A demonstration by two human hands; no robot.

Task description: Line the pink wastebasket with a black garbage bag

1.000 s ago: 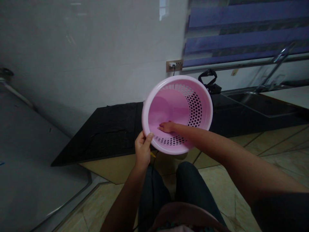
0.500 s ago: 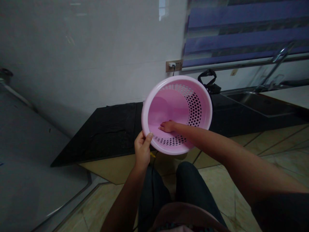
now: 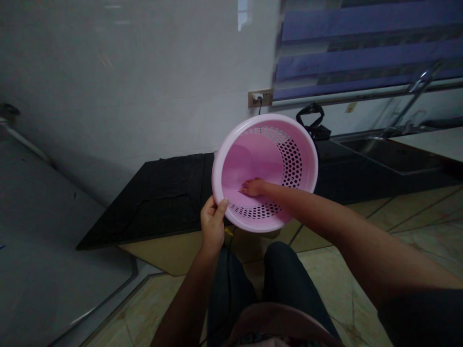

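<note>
A pink plastic basket [image 3: 219,168] with rows of holes in its wall is tilted so its open mouth faces me, over the front of the black counter. My left hand [image 3: 213,219] grips the basket's lower left rim, thumb on the near side and the other fingers mostly hidden behind. Inside the basket, my right hand [image 3: 253,187] lies with fingers stretched out against the pink inner surface. Nothing shows in the right hand.
The black counter [image 3: 170,193] runs along a pale wall. A black plastic bag [image 3: 318,131] sits right of the basket, before a sink [image 3: 379,150] with a tall faucet [image 3: 415,94]. A plug sits in the wall outlet [image 3: 266,98]. A grey-white surface [image 3: 47,231] stands at left.
My right hand has shifted very slightly to the right inside the basket. My left hand keeps its grip on the rim, and the basket stays almost still.
</note>
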